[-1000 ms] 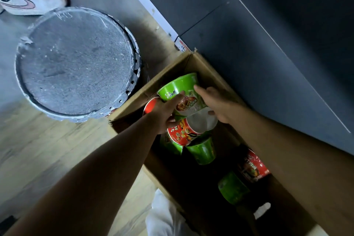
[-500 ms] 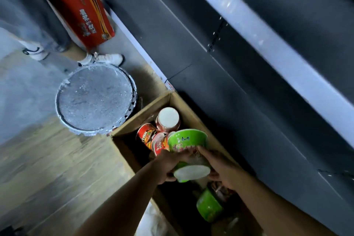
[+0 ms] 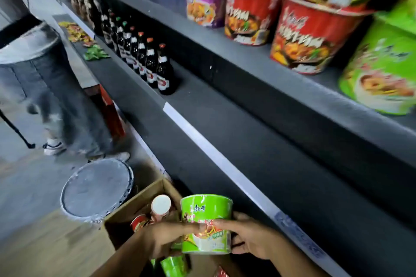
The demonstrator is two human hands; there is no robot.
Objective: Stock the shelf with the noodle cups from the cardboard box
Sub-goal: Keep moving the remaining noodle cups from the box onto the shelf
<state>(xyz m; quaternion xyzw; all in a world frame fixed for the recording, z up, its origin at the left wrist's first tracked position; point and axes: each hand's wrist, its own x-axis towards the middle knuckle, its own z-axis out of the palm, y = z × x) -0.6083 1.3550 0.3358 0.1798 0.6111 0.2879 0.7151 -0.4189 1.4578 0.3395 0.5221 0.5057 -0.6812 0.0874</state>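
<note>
Head view: left hand (image 3: 167,237) and right hand (image 3: 252,237) grip a green noodle cup (image 3: 206,224) from opposite sides, upright, above the open cardboard box (image 3: 137,203), below the shelf (image 3: 258,141).

Upper shelf (image 3: 258,56), frame top right: noodle cups (image 3: 310,36) in a row. Lower shelf (image 3: 225,123), center-left: dark bottles (image 3: 144,56). Floor (image 3: 33,243), bottom: cardboard box (image 3: 135,211).

A shop aisle. Dark tiered shelves (image 3: 247,132) run across the frame, carrying a row of dark bottles (image 3: 144,56) at centre left. Stacked noodle tubs (image 3: 308,33) fill the upper right.
</note>
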